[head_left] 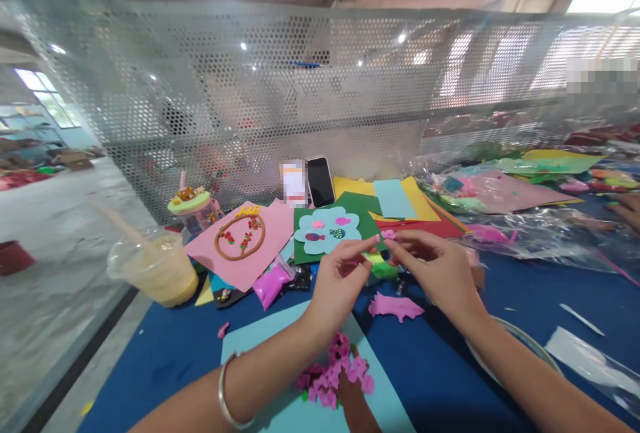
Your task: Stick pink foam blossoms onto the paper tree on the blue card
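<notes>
My right hand pinches a small pink clay piece between thumb and forefinger. Close beside it, my left hand has its fingers curled together, with a tiny bit of pink at the forefinger's tip. Beneath my left forearm lies a light blue sheet bearing a brown clay trunk and clustered pink clay blossoms, partly hidden by the arm. A flat, ragged lump of pink clay rests on the blue table between my hands.
A drink cup stands at the left edge. Behind my hands are a pink sheet with a brown ring, a bag of pink clay, a phone and colored sheets. Plastic bags lie right, near another person's hand.
</notes>
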### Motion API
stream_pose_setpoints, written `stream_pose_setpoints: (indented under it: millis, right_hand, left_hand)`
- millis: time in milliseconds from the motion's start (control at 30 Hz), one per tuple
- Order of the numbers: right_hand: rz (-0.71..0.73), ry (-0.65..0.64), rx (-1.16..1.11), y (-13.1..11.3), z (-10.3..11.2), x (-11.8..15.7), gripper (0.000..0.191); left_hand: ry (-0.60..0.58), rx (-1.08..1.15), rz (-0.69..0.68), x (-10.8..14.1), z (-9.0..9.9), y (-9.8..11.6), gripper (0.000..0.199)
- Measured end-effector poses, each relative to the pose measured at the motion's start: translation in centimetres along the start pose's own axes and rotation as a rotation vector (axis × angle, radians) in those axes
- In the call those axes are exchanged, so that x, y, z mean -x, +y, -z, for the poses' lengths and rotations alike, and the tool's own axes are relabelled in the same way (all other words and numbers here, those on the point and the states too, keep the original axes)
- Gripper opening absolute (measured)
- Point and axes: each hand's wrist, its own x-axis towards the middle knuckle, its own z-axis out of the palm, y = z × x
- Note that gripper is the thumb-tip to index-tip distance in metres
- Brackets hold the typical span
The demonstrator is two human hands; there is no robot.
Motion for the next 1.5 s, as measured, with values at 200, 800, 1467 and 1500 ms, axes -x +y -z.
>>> stream_pose_setpoints:
  millis: [200,800,1467,1500]
  right_hand:
    - [0.097,0.059,0.099,-0.1,-0.2,0.4,0.025]
    - [0.443,0.127,0.309,-0.2,0.1,0.7,0.013]
    - [0.552,0.133,0.384,0.4,1.2,0.8,0.012]
    - [0.527,0.128,0.371,0.3,1.2,0.9,0.012]
  left_hand:
    - [-0.013,-0.044,-0.026,0.1,-0.2,-0.2,0.038]
    - [-0.015,0.069,0.030,0.3,-0.7,-0.9,0.045]
    - [0.006,-0.153,0.004,0.3,-0.8,-0.1,0.034]
    - [0.021,-0.204,-0.009,0.2,-0.6,-0.2,0.032]
